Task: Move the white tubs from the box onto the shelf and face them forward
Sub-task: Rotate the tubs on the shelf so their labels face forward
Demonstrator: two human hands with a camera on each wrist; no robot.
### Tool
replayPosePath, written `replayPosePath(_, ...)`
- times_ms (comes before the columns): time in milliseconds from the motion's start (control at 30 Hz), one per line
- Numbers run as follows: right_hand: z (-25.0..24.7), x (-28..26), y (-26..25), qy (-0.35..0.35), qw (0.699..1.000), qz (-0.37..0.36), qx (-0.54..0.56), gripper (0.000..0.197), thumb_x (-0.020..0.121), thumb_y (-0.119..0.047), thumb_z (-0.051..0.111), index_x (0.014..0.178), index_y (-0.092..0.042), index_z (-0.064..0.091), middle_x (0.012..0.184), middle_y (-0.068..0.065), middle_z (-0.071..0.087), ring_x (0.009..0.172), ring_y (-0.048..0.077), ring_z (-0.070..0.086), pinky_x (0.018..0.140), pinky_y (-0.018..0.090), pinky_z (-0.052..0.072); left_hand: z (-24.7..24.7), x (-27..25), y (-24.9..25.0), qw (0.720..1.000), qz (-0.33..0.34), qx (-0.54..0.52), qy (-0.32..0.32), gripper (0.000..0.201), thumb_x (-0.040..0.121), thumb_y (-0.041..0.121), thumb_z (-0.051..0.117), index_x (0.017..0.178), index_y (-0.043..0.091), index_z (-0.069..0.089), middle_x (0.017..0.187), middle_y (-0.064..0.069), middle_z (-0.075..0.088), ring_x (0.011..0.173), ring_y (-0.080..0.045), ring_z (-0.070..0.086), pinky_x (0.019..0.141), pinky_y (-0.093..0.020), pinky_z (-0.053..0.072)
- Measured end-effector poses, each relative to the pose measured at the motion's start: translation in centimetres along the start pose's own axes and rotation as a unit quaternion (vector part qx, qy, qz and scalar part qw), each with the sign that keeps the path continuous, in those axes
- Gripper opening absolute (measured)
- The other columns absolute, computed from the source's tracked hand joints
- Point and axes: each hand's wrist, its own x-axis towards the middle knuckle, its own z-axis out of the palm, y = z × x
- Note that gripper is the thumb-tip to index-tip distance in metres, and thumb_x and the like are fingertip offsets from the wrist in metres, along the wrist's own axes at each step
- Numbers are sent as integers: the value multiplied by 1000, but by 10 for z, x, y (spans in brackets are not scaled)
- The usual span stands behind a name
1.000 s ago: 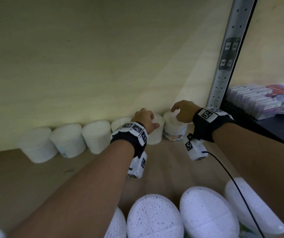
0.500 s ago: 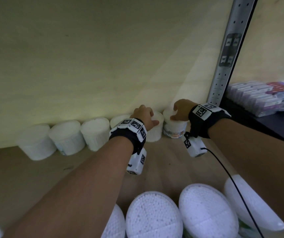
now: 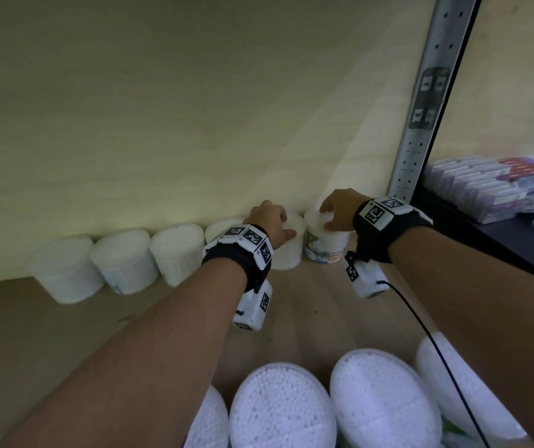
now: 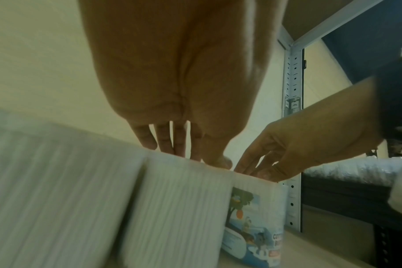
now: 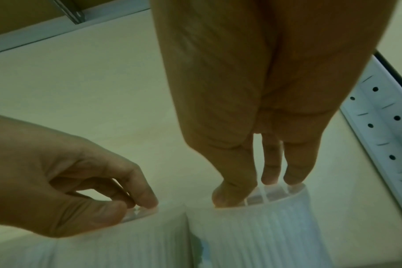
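two white tubs are held at the right end of a row along the back of the wooden shelf (image 3: 323, 305). the rightmost tub (image 3: 325, 245) stands upright just beside the metal upright (image 3: 427, 101), and its printed label is turned toward the front, as is seen in the head and left wrist views. its lid is gripped from above by the right hand (image 3: 340, 208), thumb on the near rim and fingertips (image 5: 294, 176) on the far rim. the neighbouring tub (image 3: 288, 253), touching or nearly touching it on the left, shows only plain ribbed white at the front. its top is pinched by the left hand (image 3: 269, 221), with curled fingers over the lid and the thumb at the near edge.

further left, four more tubs (image 3: 123, 260) are lined up against the pale back wall (image 3: 162, 108), close together; label colour is glimpsed low on one of them, the rest is blurred. at the bottom of the head view, large round tub lids (image 3: 282, 412) are seen side by side; what holds them cannot be made out. a marker-covered band (image 3: 378, 211) is worn on each wrist, and a black cable (image 3: 437, 344) trails from the right one. on the dark neighbouring shelf (image 3: 517, 240) to the right, flat boxed packs (image 3: 491, 185) are stacked.
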Motion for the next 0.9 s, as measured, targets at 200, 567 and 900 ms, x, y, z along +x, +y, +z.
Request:
replayPosePath(200,2,1,4,5,1000,-11,-8,52,89,-27,63,137,-8,52,140,11,52,127,28,51,104,34,42,-7,0,3,999,16,27,-34,44,89,30,62,128,10,53,137,-13,42,124,-30,47,101,-36,41)
replayPosePath(567,3,9,0,-6,998,-18,-67,42,88,-28,64,121,-2,64,124,15,63,112,31,62,97,38,52,-27,0,6,987,58,71,-133,52,89,-5,44,133,22,49,149,-9,36,126,-29,48,91,-37,47)
replayPosePath(900,5,8,0,-1,994,-31,-100,41,89,-27,62,121,-2,64,122,14,65,110,31,64,95,37,54,-4,-2,9,999,-19,42,27,53,89,47,55,126,10,48,135,-12,40,125,-32,40,102,-46,40)
